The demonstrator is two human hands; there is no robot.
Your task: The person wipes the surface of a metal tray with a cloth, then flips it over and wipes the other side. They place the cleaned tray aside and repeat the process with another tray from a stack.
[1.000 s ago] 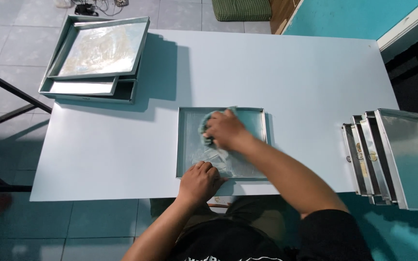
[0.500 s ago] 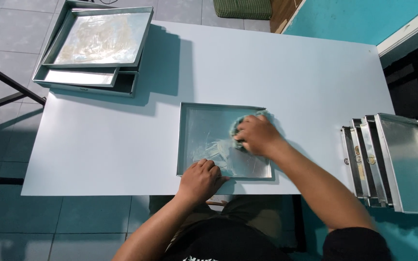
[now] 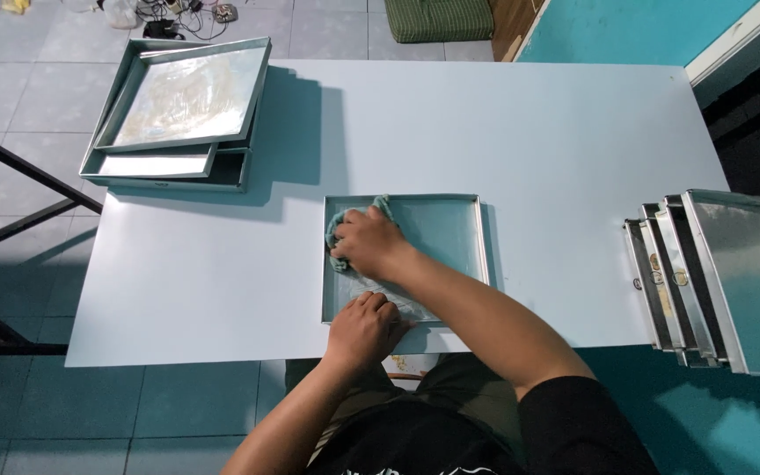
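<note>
While the left hand [image 3: 364, 329] presses down on the near rim of a square metal tray [image 3: 450, 230], fingers curled over the edge and gripping it, the right hand [image 3: 369, 244] lies inside the tray at its 10 o'clock corner, fingers clenched around a crumpled teal cloth [image 3: 338, 232]. Part of the cloth pokes out past the knuckles, touching the tray floor. The tray sits flat at the near middle of a white table [image 3: 529, 132], close to the person's body. At 10 o'clock on the table, a stack of larger trays [image 3: 178, 110] overhangs the far left corner, the top one shiny and smeared. At 3 o'clock, a row of trays [image 3: 714, 281] leans on edge, overlapping one another, jutting past the table's right side.
</note>
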